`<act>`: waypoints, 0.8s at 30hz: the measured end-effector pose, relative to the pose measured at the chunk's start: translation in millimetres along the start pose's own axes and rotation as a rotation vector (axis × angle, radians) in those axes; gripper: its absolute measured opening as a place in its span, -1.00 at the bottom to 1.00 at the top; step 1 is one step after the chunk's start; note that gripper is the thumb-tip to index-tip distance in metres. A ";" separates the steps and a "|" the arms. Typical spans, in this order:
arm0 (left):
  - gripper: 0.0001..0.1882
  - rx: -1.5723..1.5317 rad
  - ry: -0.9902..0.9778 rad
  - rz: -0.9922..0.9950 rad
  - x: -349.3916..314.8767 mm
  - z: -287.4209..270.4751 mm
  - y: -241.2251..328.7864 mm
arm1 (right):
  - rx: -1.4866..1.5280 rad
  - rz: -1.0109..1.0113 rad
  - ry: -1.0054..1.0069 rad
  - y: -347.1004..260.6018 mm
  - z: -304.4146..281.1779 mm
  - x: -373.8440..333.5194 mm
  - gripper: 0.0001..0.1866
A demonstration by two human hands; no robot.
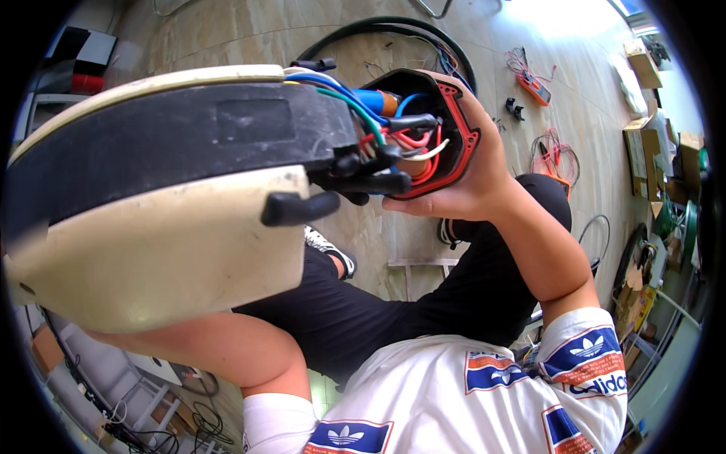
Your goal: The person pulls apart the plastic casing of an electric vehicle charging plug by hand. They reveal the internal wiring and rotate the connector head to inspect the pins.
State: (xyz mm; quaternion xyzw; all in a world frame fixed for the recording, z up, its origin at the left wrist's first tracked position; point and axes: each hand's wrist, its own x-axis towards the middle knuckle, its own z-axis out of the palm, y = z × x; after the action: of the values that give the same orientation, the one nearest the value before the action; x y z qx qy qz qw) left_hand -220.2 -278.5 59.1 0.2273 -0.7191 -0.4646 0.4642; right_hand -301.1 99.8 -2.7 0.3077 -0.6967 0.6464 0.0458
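Observation:
My right hand (488, 155) grips a black housing (384, 83) from its right side, the thumb along the lower edge. A red rim (467, 140) runs round the housing's open face. Inside show a blue cylinder (368, 101) and a tangle of red, blue, green and white wires (412, 141). Some wires run left into a large curved body with cream side panels (174, 242) and a black middle strip (181, 136). Black-sleeved cable ends (302, 208) hang beside it. My left forearm (219, 344) passes beneath the cream panel, which hides my left hand and its fingers.
A black tyre-like ring (393, 24) lies on the tiled floor beyond the housing. Farther right are a red multimeter (533, 87), small black parts (514, 110) and coiled leads (556, 151). Cardboard boxes (646, 163) line the right side. Cables and a metal frame (155, 401) stand lower left.

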 end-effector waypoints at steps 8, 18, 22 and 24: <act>-0.42 -0.122 0.005 -0.021 0.5 -3.5 1.9 | -0.028 -0.024 -0.022 -2.3 -3.8 0.0 -0.01; -0.41 -0.187 -0.001 -0.044 -2.5 -0.6 -0.6 | 0.019 -0.020 -0.001 -2.6 -3.7 2.4 -0.04; -0.40 -0.196 -0.008 -0.044 -3.3 1.4 -0.9 | 0.022 -0.029 0.024 0.3 -2.0 1.1 -0.05; -0.40 -0.195 -0.012 -0.040 -3.9 2.0 -0.9 | 0.053 -0.001 0.037 1.5 0.0 -1.1 -0.05</act>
State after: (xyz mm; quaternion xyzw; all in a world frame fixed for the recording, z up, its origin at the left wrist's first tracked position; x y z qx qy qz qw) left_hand -220.3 -275.0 56.2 0.1924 -0.6684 -0.5431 0.4703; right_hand -300.9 100.2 -4.4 0.2972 -0.6782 0.6702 0.0510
